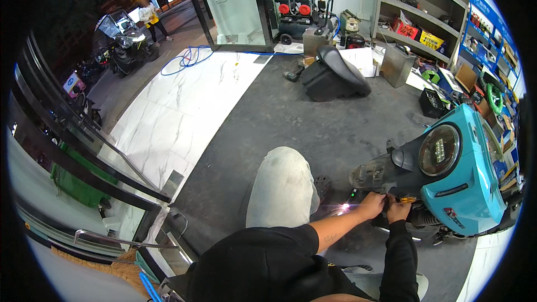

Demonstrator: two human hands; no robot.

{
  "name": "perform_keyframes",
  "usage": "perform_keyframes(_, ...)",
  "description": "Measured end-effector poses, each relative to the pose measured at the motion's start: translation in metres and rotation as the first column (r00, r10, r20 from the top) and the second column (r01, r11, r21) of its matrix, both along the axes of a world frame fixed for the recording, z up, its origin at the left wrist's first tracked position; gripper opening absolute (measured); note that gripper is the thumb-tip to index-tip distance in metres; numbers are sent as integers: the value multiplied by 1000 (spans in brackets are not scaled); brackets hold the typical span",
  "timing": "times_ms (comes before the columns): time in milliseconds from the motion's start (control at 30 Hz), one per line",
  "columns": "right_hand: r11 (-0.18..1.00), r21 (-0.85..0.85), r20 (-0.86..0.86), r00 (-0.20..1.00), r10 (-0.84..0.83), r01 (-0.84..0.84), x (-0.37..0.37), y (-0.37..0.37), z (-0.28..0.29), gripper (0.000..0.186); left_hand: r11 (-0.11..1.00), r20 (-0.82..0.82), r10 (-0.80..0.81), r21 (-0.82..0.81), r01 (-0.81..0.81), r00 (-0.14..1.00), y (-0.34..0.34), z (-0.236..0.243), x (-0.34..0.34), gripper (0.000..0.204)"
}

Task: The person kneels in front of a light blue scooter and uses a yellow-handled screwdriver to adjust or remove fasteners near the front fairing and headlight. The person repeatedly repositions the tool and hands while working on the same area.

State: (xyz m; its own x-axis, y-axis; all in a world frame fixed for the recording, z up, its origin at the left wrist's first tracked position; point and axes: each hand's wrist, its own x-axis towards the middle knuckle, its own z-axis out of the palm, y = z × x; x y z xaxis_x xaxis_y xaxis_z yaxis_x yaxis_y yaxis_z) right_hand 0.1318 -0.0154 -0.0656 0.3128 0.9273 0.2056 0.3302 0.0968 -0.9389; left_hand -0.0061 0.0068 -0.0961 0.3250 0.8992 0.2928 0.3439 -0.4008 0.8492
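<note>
Both my hands work close together at the underside of a turquoise scooter [472, 170], beside its dark front fender [372, 172] and round headlight [440, 150]. My left hand [371, 207] is closed, its fingertips pressed against dark parts there; what they pinch is hidden. Right beside it, my right hand [398, 211] is wrapped round a yellow-handled tool [408, 199], whose working end I cannot make out. A small bright light [345, 207] shines low by my left wrist.
A black scooter seat [337, 74] lies on the dark floor ahead, with an air compressor [299, 18] behind it. Blue hose [187, 60] coils by the doorway. Shelves [417, 14] and a battery-like black box [431, 103] stand right. A glass door [84, 151] is left; outside is a person [150, 18].
</note>
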Motion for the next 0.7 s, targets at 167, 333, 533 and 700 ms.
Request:
perform_keyframes(167,998,16,45,998,52,-53,3,3,1,13,991,191,114,52,-126,975,-7,4,5,17)
perform_keyframes(333,987,27,553,820,-147,159,-4,1,-9,23,991,168,114,44,-123,979,-9,9,5,19)
perform_keyframes(533,963,206,426,870,-248,173,-13,-3,-7,36,994,158,108,-10,-107,982,-10,9,6,26)
perform_keyframes(700,984,119,661,729,-179,133,1,0,-21,37,992,178,126,-15,-125,976,-12,10,7,28)
